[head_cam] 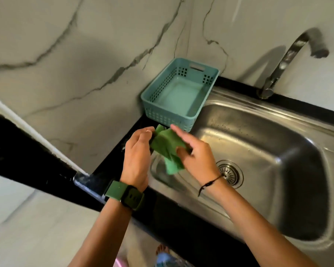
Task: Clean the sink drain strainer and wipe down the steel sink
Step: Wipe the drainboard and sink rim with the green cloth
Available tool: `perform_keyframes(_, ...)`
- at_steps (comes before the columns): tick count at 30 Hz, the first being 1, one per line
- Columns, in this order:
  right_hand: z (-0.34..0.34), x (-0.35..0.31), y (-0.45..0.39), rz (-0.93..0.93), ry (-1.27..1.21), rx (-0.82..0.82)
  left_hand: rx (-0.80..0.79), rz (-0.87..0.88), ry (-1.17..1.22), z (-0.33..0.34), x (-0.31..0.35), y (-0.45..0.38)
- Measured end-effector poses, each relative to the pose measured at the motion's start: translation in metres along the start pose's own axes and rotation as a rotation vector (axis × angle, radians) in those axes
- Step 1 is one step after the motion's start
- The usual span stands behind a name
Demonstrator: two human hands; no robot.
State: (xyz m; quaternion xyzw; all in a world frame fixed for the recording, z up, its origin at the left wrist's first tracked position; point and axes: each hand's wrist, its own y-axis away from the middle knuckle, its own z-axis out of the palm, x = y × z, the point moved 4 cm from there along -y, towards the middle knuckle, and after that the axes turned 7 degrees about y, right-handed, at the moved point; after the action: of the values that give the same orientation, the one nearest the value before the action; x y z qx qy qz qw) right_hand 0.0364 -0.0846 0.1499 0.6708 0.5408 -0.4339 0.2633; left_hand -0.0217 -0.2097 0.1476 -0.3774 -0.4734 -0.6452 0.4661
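Marble-veined wall panels [85,54] backed a black counter [37,151], and set into it was the steel sink [258,135], its long axis running from the teal basket [154,110] at the near-left corner away toward the right. Both hands met over the basin's left end, sharing a green cloth [165,145]. The left hand [137,151] pinched the cloth's upper edge between thumb and curled fingers; the right hand [197,153] held the lower folds with its thumb, forefinger stretched straight out toward the basket. The drain strainer [229,173] sat seated in the basin floor, just below and to the right of the right wrist (partly hidden by it). So the right hand was plainly the nearer one, and the strainer lay down and rightward from the cloth. The tap [289,56] rose at the far rim, no water visibly running. By my reading, the cloth was being folded before wiping.
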Motion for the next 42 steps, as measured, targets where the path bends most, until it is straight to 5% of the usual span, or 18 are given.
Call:
perform_keyframes(4, -0.053, -0.022, -0.045, 0.113, -0.356, 0.204, -0.145, 0.053, 0.056, 0.042, 0.037, -0.015)
perform_keyframes(8, -0.079, -0.032, -0.099, 0.313, -0.638, 0.099, -0.319, 0.163, -0.136, 0.095, 0.07, -0.045)
perform_keyframes(14, -0.082, -0.028, -0.174, 0.394, -0.238, 0.046, -0.2, 0.161, -0.38, 0.126, 0.093, -0.105)
perform_keyframes(20, -0.035, -0.001, -0.208, 0.494, 0.005, -0.282, -0.094, 0.216, -0.438, 0.112, 0.093, -0.122)
perform_keyframes(23, -0.008, 0.013, -0.209, 0.346, 0.523, -0.46, -0.118, 0.219, -0.433, 0.105, 0.09, -0.125)
perform_keyframes(26, 0.005, 0.03, -0.205, 0.284, 0.768, -0.528, -0.129, 0.209, -0.434, 0.1, 0.084, -0.129)
perform_keyframes(35, -0.003, 0.027, -0.215, 0.069, 0.79, -0.402, -0.133, 0.17, -0.396, 0.097, 0.072, -0.131)
perform_keyframes(42, 0.018, 0.04, -0.199, -0.05, 0.976, -0.601, -0.153, 0.173, -0.422, 0.101, 0.068, -0.126)
